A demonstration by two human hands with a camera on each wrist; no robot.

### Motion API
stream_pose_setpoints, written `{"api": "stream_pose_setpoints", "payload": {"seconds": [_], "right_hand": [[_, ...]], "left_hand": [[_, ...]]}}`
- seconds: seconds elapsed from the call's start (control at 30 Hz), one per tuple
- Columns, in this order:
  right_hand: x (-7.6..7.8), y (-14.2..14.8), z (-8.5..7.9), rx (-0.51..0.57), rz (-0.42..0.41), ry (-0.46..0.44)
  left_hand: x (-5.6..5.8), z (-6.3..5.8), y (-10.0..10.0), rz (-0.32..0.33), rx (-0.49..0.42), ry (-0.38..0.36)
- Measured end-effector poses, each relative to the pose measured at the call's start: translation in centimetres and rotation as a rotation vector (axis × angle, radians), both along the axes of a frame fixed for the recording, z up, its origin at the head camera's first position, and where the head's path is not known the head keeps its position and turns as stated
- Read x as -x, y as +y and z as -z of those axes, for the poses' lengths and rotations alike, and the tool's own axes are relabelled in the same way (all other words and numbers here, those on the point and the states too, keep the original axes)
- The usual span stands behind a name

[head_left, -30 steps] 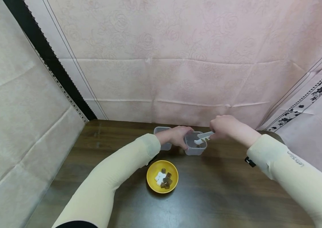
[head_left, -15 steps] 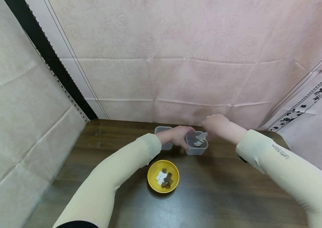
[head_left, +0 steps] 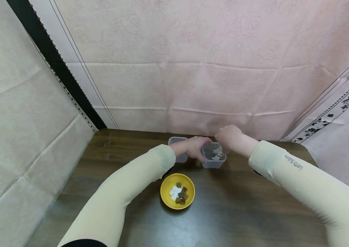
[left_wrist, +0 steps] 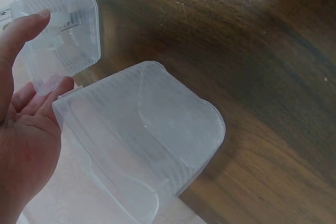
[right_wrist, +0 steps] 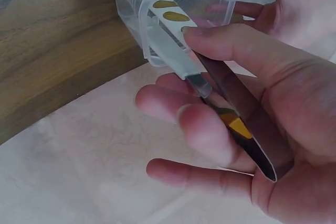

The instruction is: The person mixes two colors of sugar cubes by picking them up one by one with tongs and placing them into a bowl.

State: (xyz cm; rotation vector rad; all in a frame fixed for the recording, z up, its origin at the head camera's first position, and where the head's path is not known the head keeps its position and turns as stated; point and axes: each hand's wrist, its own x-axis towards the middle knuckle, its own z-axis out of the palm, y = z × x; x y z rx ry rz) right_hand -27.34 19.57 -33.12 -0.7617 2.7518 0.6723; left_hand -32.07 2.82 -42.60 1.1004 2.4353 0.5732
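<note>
My left hand (head_left: 194,147) grips the left side of a clear plastic container (head_left: 213,165), its thumb near the front corner and fingers behind. In my right hand (head_left: 230,138) is a pair of metal tongs (right_wrist: 236,94) with white tips, pinched between thumb and fingers. Those tips reach down inside the same container; what lies between them is too small to tell. A second clear container (left_wrist: 136,129) stands to the left, partly behind my left wrist. Nearer me sits a yellow bowl (head_left: 167,199) with white cubes (head_left: 174,192) and brown cubes (head_left: 183,196) in it.
Everything stands on a dark wooden table (head_left: 242,212). Pale floral cloth (head_left: 174,85) hangs behind its far edge, and more cloth (head_left: 35,137) closes off the left side. The two containers are close to that far edge.
My right hand has moved left and lowered the tongs deeper into the right container. The left hand keeps its hold, and the bowl has stayed put.
</note>
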Motion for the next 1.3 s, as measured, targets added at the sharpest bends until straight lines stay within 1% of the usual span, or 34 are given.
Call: {"api": "stream_pose_setpoints", "payload": {"seconds": [0.17,0.37,0.43,0.53,0.73,1.07,1.2,1.3], "right_hand": [[0.1,-0.4,0.4,-0.031,-0.005,0.005],[0.0,-0.6,0.8,-0.037,-0.056,0.048],[0.0,-0.7,0.9,-0.035,-0.06,0.053],[0.1,-0.7,0.9,-0.032,-0.044,0.038],[0.7,-0.5,0.7,-0.014,0.023,-0.031],[1.5,-0.3,0.5,0.027,0.077,-0.07],[1.4,-0.2,0.4,0.029,0.106,-0.109],[1.3,-0.1,0.3,0.028,0.112,-0.132]], "left_hand": [[-0.1,-0.1,0.0,-0.008,0.003,0.001],[-0.2,-0.2,-0.1,-0.015,0.002,-0.006],[-0.2,-0.3,-0.1,-0.016,0.003,-0.012],[-0.3,-0.4,-0.1,-0.016,0.005,-0.02],[-0.2,-0.3,0.0,-0.018,0.004,-0.022],[-0.2,-0.1,-0.1,-0.033,-0.008,-0.025],[-0.2,-0.1,0.1,-0.031,-0.011,-0.03],[-0.2,-0.1,0.2,-0.027,-0.005,-0.028]]}}
